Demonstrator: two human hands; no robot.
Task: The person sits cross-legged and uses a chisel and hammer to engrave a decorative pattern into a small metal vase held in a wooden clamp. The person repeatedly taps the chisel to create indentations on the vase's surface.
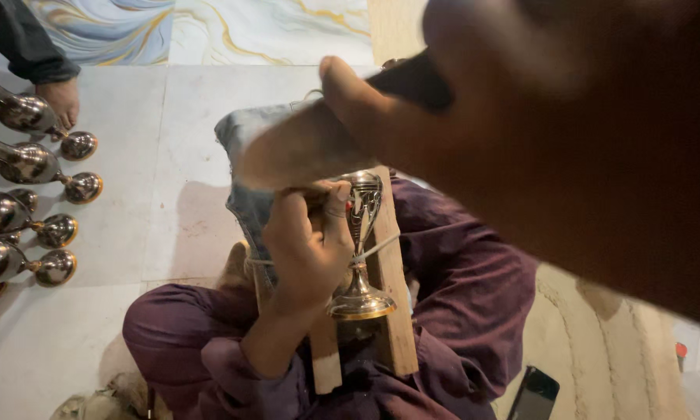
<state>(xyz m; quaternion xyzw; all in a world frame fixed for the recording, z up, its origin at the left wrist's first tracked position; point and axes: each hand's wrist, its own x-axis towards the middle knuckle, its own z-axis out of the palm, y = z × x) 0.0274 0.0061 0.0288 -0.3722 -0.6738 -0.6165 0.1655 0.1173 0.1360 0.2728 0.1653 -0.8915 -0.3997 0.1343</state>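
A brass goblet-shaped piece (360, 257) lies tied with string to a wooden plank (391, 311) that rests across my lap. My left hand (307, 245) is closed around a small punch-like tool, its tip pressed to the upper part of the brass piece. My right hand (365, 101) is raised close to the camera and blurred. It grips the dark handle of a hammer (303, 148), whose pale, blurred head hangs just above my left hand.
Several shiny brass vessels (31, 163) lie in a row on the tiled floor at left, with another person's foot (58, 101) beside them. A grey-blue cloth (245, 132) lies under the plank's far end. A dark phone (532, 393) rests on a beige rug (598, 350).
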